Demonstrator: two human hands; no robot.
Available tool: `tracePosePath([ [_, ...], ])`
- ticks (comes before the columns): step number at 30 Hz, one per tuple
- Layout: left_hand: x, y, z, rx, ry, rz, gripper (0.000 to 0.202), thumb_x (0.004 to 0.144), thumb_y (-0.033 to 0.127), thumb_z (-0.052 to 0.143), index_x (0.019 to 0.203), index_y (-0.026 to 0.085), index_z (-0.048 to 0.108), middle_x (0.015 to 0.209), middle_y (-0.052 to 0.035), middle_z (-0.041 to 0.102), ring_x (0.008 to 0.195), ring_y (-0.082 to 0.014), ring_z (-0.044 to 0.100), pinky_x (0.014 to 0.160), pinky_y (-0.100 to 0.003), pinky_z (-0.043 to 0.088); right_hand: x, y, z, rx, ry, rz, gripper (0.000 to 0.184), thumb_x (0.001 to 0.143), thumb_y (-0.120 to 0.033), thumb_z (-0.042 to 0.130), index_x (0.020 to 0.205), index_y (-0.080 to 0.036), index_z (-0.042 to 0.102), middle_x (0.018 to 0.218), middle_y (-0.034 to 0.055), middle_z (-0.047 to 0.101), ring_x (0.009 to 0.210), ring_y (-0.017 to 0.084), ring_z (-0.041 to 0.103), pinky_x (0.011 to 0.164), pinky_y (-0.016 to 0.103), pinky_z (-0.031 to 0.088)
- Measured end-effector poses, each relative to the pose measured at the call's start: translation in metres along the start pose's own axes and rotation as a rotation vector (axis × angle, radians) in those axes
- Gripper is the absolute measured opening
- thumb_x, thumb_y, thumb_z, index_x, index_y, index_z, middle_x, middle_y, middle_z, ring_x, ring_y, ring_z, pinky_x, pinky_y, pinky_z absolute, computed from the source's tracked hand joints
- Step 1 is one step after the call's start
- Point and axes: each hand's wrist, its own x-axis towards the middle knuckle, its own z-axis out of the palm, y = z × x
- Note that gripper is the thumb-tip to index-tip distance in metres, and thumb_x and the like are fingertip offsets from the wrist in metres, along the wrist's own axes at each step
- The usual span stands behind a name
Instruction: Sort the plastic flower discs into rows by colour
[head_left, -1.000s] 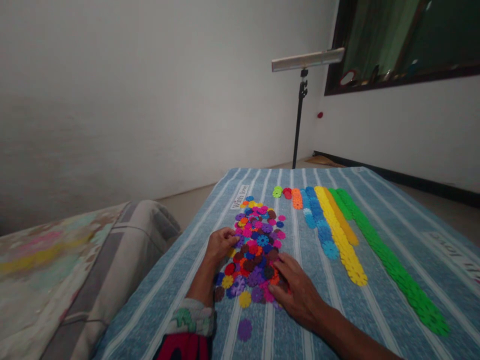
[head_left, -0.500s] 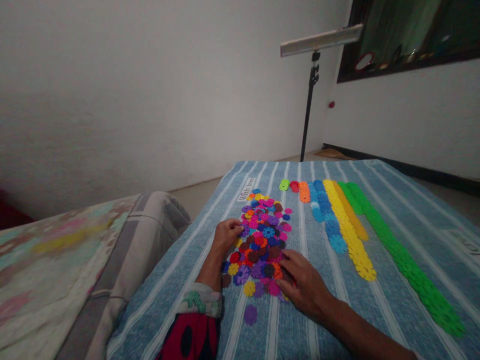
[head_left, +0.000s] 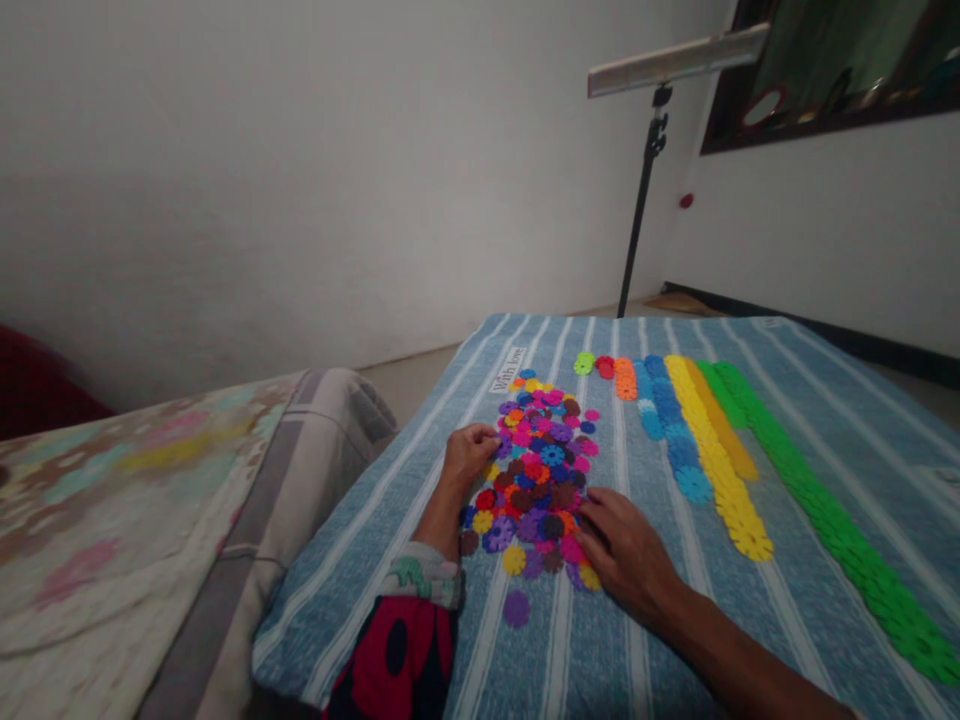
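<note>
A loose pile of flower-shaped plastic discs (head_left: 553, 455) in many colours lies on the striped blue cloth (head_left: 585, 660). At the pile's left edge is my left hand (head_left: 466, 458), fingers bent and drawn together, the tips by a purple disc. Whether anything is pinched there I cannot make out. My right hand (head_left: 628, 548) rests along the near right edge, thumb and forefinger apart, and the tips touch the outer discs. A yellow disc (head_left: 589, 577) shows just below its thumb. One purple disc (head_left: 517, 608) lies alone nearest me.
Right of the pile, overlapping discs form rows by colour: a long green row (head_left: 847, 525), a yellow row (head_left: 712, 460), a blue row (head_left: 679, 430) and short orange ones (head_left: 625, 380). A cloth-covered surface (head_left: 255, 450) stands at left. A black stand (head_left: 637, 220) rises behind.
The view has turned left, so everything sits further right in the picture. My right hand has shifted slightly against the pile, showing more of the yellow disc. My left hand stays by the pile's edge.
</note>
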Motion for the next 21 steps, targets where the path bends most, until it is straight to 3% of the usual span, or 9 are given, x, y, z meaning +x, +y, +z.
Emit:
tracePosePath([
  [9, 0.0009, -0.0013, 0.0008, 0.018, 0.005, 0.015, 0.022, 0.06, 0.032, 0.068, 0.072, 0.014, 0.069, 0.052, 0.0056, 0.052, 0.051, -0.0096, 0.045, 0.053, -0.023, 0.033, -0.0007, 0.002, 0.0009, -0.056, 0.035, -0.018, 0.028, 0.093, -0.021, 0.046, 0.111, -0.021, 0.066, 0.117, 0.0131, 0.066, 0.111, 0.028, 0.062, 0.098, 0.049, 0.051],
  [18, 0.0022, -0.0009, 0.0018, 0.005, 0.014, 0.019, 0.021, 0.057, 0.032, 0.068, 0.069, 0.015, 0.069, 0.05, 0.0063, 0.05, 0.05, -0.0095, 0.043, 0.052, -0.023, 0.033, -0.0011, -0.0025, -0.0024, -0.101, -0.003, -0.262, 0.031, 0.088, -0.033, 0.062, 0.117, -0.02, 0.065, 0.133, 0.0165, 0.056, 0.123, 0.033, 0.053, 0.1, 0.054, 0.049],
  [21, 0.0016, -0.0004, 0.0018, -0.003, 0.011, 0.011, 0.022, 0.057, 0.033, 0.068, 0.069, 0.015, 0.068, 0.05, 0.0062, 0.051, 0.049, -0.0095, 0.043, 0.052, -0.023, 0.033, -0.002, -0.0015, 0.0012, -0.139, 0.006, -0.244, 0.033, 0.087, -0.029, 0.063, 0.118, -0.02, 0.064, 0.131, 0.0169, 0.056, 0.123, 0.033, 0.053, 0.099, 0.054, 0.049],
])
